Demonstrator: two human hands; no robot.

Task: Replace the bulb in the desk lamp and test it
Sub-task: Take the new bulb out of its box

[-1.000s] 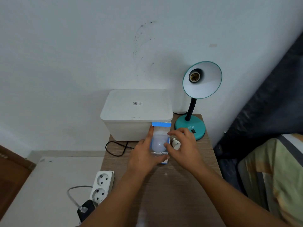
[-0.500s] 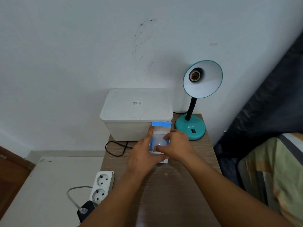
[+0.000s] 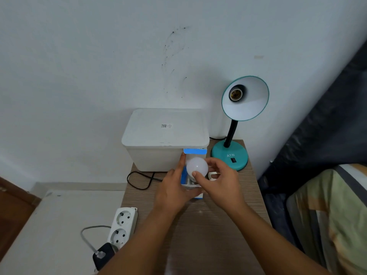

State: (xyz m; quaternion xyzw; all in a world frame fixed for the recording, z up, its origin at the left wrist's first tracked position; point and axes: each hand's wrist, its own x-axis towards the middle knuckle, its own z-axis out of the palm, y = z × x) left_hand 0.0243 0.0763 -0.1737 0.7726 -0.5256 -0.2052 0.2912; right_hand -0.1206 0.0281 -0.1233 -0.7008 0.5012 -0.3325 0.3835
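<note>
A teal desk lamp (image 3: 230,154) stands at the back right of the wooden table (image 3: 208,231), its shade tilted toward me and its socket (image 3: 235,93) bare. My right hand (image 3: 220,185) holds a round white bulb (image 3: 197,167) by thumb and fingers, lifted just above a blue and white bulb box (image 3: 194,153). My left hand (image 3: 172,188) steadies that box on the table, index finger along its left side. A second small bulb (image 3: 212,176) lies beside the box, mostly hidden behind my right fingers.
A white lidded plastic box (image 3: 165,135) sits at the back left of the table. A black cable (image 3: 139,180) loops beside it. A white power strip (image 3: 122,225) with a black plug (image 3: 103,255) lies at the table's left edge. A bed with striped bedding (image 3: 327,215) is on the right.
My right hand left the small bulb on the table, reached into the box and has pulled the white bulb up out of it. My left hand stayed on the box.
</note>
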